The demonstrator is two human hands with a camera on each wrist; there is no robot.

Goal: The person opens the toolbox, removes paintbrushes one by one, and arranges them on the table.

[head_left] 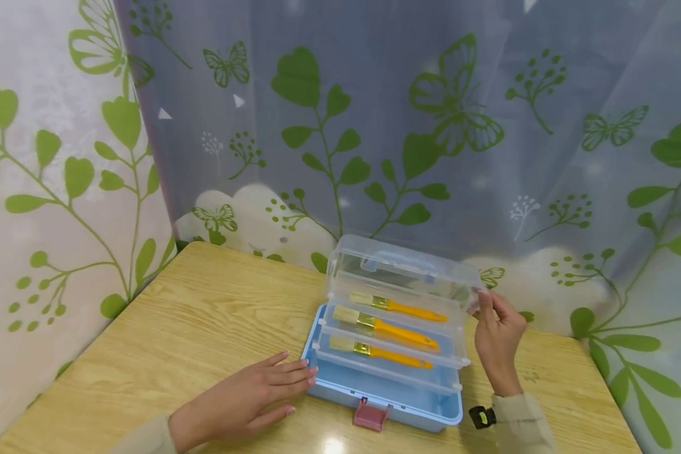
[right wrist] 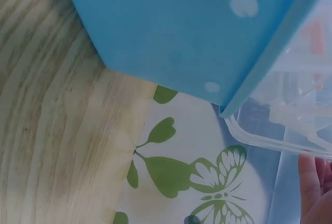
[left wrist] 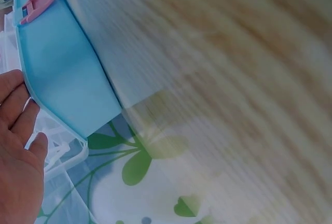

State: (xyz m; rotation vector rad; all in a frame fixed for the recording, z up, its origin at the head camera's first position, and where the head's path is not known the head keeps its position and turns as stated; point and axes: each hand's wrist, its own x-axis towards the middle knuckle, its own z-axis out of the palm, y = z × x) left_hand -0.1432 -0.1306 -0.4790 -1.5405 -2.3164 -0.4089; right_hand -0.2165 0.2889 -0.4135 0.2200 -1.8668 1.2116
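Blue, the box (head_left: 411, 415) sits on the table (head_left: 232, 309); at its two o'clock the right hand (head_left: 500, 331) pinches the raised lid (head_left: 408, 251), seemingly for support; at eight the left hand (head_left: 255, 392) touches with straight fingers (head_left: 288, 378), perhaps steadying.

Box (head_left: 404, 417) on desk (head_left: 204, 315), a hand at each side.
Brushes (head_left: 396, 329) lie one behind another in its trays (head_left: 453, 359); lid (head_left: 403, 252) at 12 o'clock, curtain (head_left: 374, 63) beyond; latch (head_left: 370, 416) at 6; left hand (head_left: 261, 391) near 9, right hand (head_left: 498, 337) near 3.
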